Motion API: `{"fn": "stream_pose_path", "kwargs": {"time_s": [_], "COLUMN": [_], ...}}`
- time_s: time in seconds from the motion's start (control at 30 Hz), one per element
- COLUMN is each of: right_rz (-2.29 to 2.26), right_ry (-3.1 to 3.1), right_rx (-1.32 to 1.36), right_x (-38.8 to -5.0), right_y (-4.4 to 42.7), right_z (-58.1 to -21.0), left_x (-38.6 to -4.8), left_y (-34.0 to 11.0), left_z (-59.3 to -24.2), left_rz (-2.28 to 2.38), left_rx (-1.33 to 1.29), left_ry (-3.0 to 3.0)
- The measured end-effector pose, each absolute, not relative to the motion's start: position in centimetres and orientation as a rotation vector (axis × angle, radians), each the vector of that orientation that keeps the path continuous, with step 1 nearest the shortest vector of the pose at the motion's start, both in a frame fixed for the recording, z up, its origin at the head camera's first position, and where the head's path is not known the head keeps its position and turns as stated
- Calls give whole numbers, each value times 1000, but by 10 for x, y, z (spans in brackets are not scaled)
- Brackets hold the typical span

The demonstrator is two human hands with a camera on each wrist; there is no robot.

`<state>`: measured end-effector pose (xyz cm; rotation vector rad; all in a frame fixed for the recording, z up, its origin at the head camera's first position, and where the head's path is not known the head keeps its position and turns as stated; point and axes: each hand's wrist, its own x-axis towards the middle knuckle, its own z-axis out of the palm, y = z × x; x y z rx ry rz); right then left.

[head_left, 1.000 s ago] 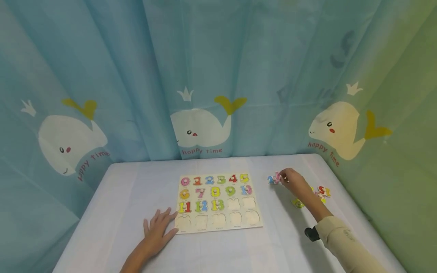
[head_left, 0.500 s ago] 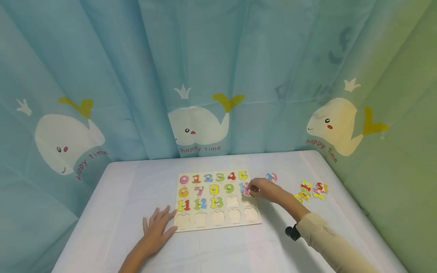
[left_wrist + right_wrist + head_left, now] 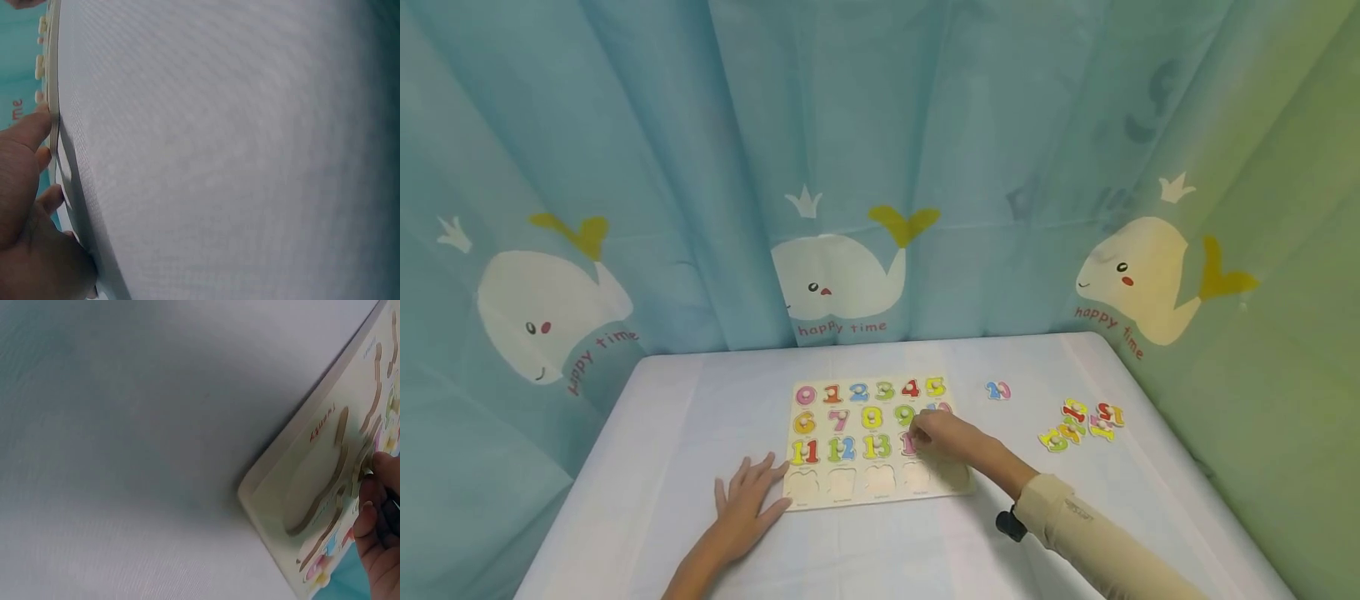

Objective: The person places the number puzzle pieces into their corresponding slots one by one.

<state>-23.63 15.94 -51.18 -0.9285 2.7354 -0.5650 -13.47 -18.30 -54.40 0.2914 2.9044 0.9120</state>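
A wooden number puzzle board (image 3: 850, 502) lies on the table, with pieces 0 to 13 seated in its upper rows. My left hand (image 3: 747, 504) rests spread on the table, thumb and a fingertip touching the board's left edge; in the left wrist view the thumb (image 3: 28, 131) meets that edge. Over the third row, my right hand (image 3: 951, 435) pinches a pink number piece (image 3: 909, 442) at the fourth recess. The fingers hide part of this piece, so whether it sits flush I cannot tell. The right wrist view shows the curled fingertips (image 3: 367, 515) above the board.
A blue and pink number 20 piece (image 3: 997, 390) lies right of the board. Further right is a loose group of several number pieces (image 3: 1072, 429), some touching. Bare recesses (image 3: 880, 479) run along the board's bottom row. A whale-print curtain (image 3: 1000, 167) hangs behind the table.
My right hand has carried the pink piece from beside the 20 piece leftward onto the board's third row. My left hand has stayed at the board's left edge.
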Motion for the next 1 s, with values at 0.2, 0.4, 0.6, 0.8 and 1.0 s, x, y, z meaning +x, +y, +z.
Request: {"fn": "stream_pose_path", "kwargs": {"time_s": [0.2,0.4,0.6,0.8,1.0], "right_rz": [-548,-547,-567,-604,-632], "right_ry": [2731,2727,2734,2752,2792], "right_rx": [-883,-837,-846,-904,-898], "right_x": [-236,-236,-236,-238,-240], "right_y": [153,151,154,164,184], "right_z": [-511,-514,-517,-517,-514], "left_x": [-135,-135,-135,-135,-135], "left_y": [-183,-185,-184,-184,-184], "left_z": [-543,-544,-546,-545,-546], "left_rz": [923,916,923,920,914], "left_rx": [290,297,306,306,313], "left_ry": [2893,2910,2913,2920,2923]}}
